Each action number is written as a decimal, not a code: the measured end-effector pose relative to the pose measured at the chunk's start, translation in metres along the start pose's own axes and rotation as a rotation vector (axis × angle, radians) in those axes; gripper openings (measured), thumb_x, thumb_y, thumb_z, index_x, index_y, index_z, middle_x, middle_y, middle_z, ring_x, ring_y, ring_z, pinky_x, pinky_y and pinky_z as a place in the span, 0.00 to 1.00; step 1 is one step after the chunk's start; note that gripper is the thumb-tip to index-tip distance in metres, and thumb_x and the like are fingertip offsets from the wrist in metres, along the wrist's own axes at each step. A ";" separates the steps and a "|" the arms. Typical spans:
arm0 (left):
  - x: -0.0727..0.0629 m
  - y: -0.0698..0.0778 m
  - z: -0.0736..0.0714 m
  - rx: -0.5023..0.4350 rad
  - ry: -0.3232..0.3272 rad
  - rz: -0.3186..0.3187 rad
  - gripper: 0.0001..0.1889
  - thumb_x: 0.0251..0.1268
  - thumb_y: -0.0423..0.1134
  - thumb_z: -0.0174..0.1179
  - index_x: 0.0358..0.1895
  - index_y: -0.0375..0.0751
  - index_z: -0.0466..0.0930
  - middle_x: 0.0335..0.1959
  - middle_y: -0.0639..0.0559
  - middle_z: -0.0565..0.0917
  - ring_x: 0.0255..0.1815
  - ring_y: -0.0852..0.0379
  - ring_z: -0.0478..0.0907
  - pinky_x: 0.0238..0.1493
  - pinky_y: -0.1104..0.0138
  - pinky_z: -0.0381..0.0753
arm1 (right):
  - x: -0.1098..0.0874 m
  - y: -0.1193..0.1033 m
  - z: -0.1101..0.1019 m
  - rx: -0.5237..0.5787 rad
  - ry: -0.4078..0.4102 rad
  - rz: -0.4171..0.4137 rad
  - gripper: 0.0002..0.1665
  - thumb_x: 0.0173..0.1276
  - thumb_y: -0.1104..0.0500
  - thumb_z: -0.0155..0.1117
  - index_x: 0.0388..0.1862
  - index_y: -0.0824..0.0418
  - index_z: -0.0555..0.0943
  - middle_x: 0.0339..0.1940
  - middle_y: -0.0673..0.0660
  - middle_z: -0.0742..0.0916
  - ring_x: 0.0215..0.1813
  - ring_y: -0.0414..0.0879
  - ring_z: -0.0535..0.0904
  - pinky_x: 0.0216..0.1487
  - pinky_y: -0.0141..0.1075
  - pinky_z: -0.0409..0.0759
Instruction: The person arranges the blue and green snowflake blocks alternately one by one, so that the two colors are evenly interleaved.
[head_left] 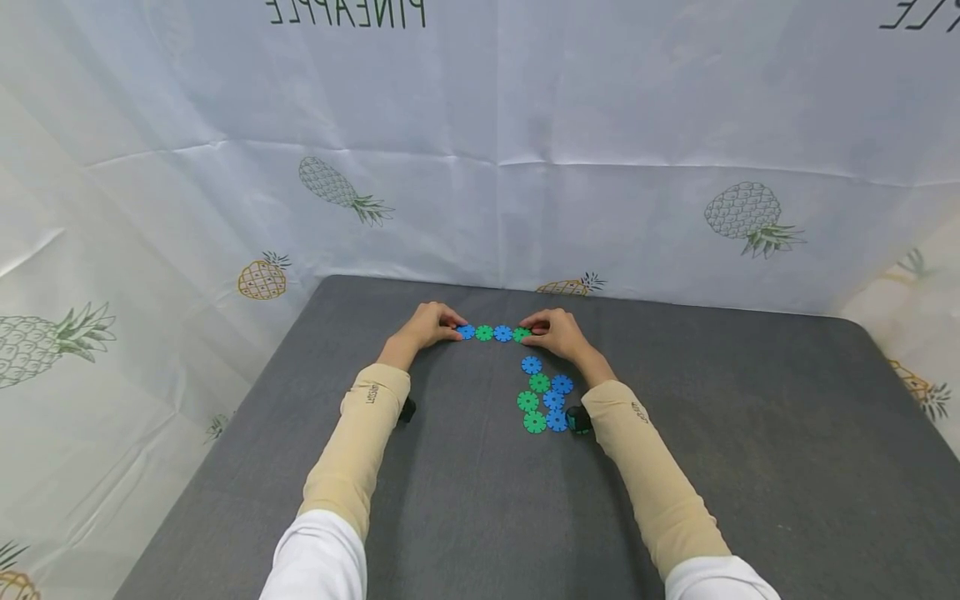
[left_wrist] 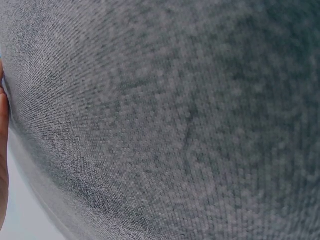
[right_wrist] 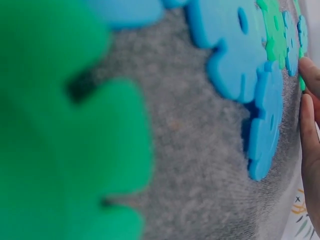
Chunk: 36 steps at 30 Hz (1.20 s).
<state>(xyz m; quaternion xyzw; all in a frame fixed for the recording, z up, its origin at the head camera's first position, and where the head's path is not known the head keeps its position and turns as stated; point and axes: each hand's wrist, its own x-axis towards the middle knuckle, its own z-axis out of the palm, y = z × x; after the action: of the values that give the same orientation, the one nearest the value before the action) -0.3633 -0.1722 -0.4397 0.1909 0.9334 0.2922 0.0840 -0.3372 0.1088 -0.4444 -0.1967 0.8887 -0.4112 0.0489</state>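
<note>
Toward the far side of the table, notched flower-shaped plastic discs form a short row, blue and green by turns. My left hand (head_left: 424,327) pinches the blue disc (head_left: 467,332) at its left end, thumb and fingers at the rim. At the right end, my right hand (head_left: 561,335) pinches a green disc (head_left: 519,334). Between them lie a green disc (head_left: 484,333) and a blue disc (head_left: 503,333), edge to edge. The right wrist view catches the fingers (right_wrist: 311,125) at its right border. Only a sliver of the left hand (left_wrist: 3,145) shows in the left wrist view.
Several loose discs, such as a blue one (head_left: 531,365) and a green one (head_left: 535,422), lie nearer, beside the right forearm. A black wrist camera (head_left: 578,418) partly covers one. The grey table (head_left: 465,500) ends at a pineapple-print curtain (head_left: 450,208).
</note>
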 end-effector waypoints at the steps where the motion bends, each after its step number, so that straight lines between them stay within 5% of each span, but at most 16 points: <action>1: 0.000 0.000 0.000 -0.002 0.000 -0.004 0.14 0.59 0.40 0.68 0.49 0.44 0.87 0.44 0.48 0.83 0.44 0.53 0.78 0.48 0.61 0.76 | 0.000 0.000 0.000 0.006 -0.001 0.003 0.17 0.61 0.64 0.70 0.50 0.67 0.84 0.51 0.65 0.84 0.51 0.55 0.81 0.52 0.43 0.78; 13: -0.014 0.022 -0.004 0.042 0.006 -0.050 0.15 0.62 0.35 0.65 0.52 0.37 0.84 0.49 0.42 0.82 0.49 0.49 0.77 0.52 0.59 0.75 | -0.001 0.004 -0.001 0.114 -0.002 0.040 0.18 0.61 0.64 0.70 0.51 0.67 0.83 0.51 0.64 0.84 0.50 0.53 0.81 0.51 0.42 0.78; 21: -0.013 0.020 -0.004 0.026 0.007 -0.047 0.15 0.61 0.35 0.66 0.51 0.38 0.84 0.48 0.42 0.82 0.48 0.49 0.77 0.51 0.58 0.75 | -0.004 0.014 -0.015 0.398 -0.012 0.070 0.22 0.64 0.67 0.66 0.57 0.72 0.78 0.54 0.68 0.81 0.51 0.53 0.79 0.52 0.43 0.78; 29: -0.011 0.020 -0.004 0.039 0.008 -0.057 0.16 0.61 0.35 0.66 0.52 0.38 0.84 0.49 0.42 0.82 0.49 0.49 0.77 0.52 0.58 0.75 | -0.021 0.017 -0.038 0.636 0.002 0.160 0.25 0.69 0.71 0.58 0.64 0.75 0.70 0.64 0.72 0.74 0.64 0.57 0.72 0.59 0.40 0.74; 36: -0.011 0.021 -0.003 0.036 0.000 -0.066 0.16 0.61 0.35 0.66 0.52 0.38 0.84 0.49 0.42 0.81 0.50 0.48 0.77 0.53 0.58 0.74 | -0.042 0.018 -0.048 0.686 -0.019 0.244 0.27 0.71 0.69 0.56 0.68 0.73 0.66 0.68 0.70 0.71 0.69 0.58 0.65 0.62 0.42 0.70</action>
<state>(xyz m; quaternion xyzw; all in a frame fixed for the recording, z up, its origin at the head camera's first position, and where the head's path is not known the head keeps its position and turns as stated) -0.3474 -0.1626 -0.4249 0.1617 0.9442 0.2724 0.0902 -0.3163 0.1698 -0.4295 -0.0653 0.7156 -0.6745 0.1691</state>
